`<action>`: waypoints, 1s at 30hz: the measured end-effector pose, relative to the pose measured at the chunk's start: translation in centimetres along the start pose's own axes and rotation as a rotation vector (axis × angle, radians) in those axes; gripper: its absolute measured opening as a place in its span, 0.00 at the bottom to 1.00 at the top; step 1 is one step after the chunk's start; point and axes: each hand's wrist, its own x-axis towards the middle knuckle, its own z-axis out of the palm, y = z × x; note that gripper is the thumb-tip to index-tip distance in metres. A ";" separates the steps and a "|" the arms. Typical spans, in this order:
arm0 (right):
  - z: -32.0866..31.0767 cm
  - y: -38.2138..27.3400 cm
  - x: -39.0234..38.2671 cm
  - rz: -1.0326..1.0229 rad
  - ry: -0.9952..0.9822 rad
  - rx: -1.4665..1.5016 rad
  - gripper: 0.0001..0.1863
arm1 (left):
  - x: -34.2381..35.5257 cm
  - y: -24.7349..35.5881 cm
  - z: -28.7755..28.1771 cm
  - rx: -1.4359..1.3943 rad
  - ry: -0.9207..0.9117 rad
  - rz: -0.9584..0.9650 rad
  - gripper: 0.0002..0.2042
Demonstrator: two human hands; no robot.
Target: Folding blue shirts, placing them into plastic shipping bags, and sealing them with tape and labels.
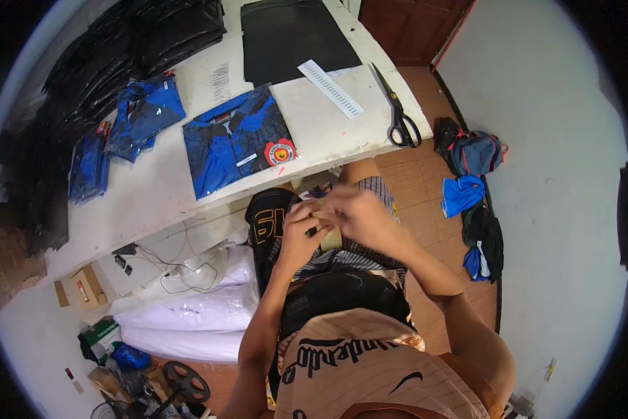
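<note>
Over my lap, my left hand (301, 234) has its fingers curled round a yellowish-tan roll (331, 241) that looks like packing tape. Close above it, partly in front, is my right hand (359, 215), smeared by motion, so its fingers cannot be read. On the white table (314, 143) just beyond my hands lies a folded blue and black shirt (237, 140) in a clear plastic bag, with a round red badge on it. Large black-handled scissors (398, 115) rest at the table's right edge, and a white ruler (330, 89) lies to their left.
More bagged blue shirts (143, 115) lie at the left, beside stacked black plastic bags (104, 70). A black sheet (296, 38) covers the far side. White wrapped rolls (195, 314) fill the space below. A backpack (478, 150) and clothes (478, 230) line the right wall.
</note>
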 end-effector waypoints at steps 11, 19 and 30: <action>2.4 7.7 -0.7 -0.228 -0.141 0.236 0.14 | -2.8 2.4 -1.6 0.081 -0.092 0.148 0.08; 6.2 10.2 -3.0 0.046 -0.204 0.398 0.15 | -4.2 2.9 -1.7 0.043 -0.061 0.125 0.10; 2.9 8.4 -2.6 0.041 0.154 0.127 0.08 | -5.6 4.3 -1.9 0.004 -0.052 0.109 0.10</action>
